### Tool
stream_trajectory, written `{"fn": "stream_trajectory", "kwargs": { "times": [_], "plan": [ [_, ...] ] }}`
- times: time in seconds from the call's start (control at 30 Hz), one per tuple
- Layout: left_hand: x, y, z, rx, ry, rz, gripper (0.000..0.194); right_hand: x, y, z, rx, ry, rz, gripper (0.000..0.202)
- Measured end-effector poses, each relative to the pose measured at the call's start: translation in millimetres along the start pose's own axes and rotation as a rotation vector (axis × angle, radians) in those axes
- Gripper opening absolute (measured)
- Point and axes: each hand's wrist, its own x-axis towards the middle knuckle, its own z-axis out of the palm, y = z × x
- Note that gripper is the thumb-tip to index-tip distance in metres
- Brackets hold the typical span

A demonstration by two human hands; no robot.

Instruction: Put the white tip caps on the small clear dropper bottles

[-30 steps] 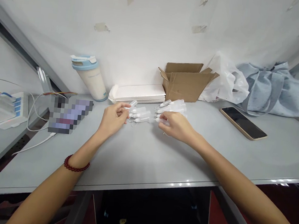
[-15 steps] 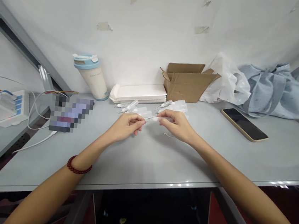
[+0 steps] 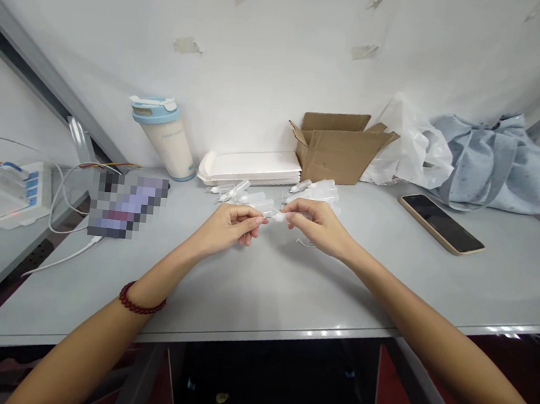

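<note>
Over the middle of the table, my right hand (image 3: pixel 318 226) is closed in a pinch on a needle-tip bottle (image 3: pixel 279 216), whose white neck shows at my fingertips. The rest of its body is hidden behind my fingers. My left hand (image 3: pixel 231 229) is closed too, pinching the thin needle end that points left from the white neck. Just behind my hands lie two small piles of clear plastic needle-tip bottles, a left pile (image 3: pixel 251 198) and a right pile (image 3: pixel 322 191). A small white curved strip (image 3: pixel 305 243) lies below my right hand.
White flat cartons (image 3: pixel 254 167), an open cardboard box (image 3: pixel 337 154), a white plastic bag (image 3: pixel 413 149) and a blue cloth bag (image 3: pixel 519 167) line the wall. A tumbler (image 3: pixel 165 136) stands left, near a blurred phone (image 3: pixel 129 206) and power strip (image 3: pixel 20 192). Another phone (image 3: pixel 441 223) lies right.
My right fingers have shifted slightly on the bottle, and more of the white neck shows between my hands. My left fingertips have moved a little to the right.
</note>
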Motion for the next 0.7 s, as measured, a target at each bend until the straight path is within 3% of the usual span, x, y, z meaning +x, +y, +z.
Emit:
{"fn": "stream_trajectory", "kwargs": {
  "times": [0.7],
  "plan": [
    [-0.9,-1.5,-0.5,-0.016,-0.016,0.003,0.022,-0.4,0.7,0.1,-0.009,-0.006,-0.022,0.016]
  ]
}}
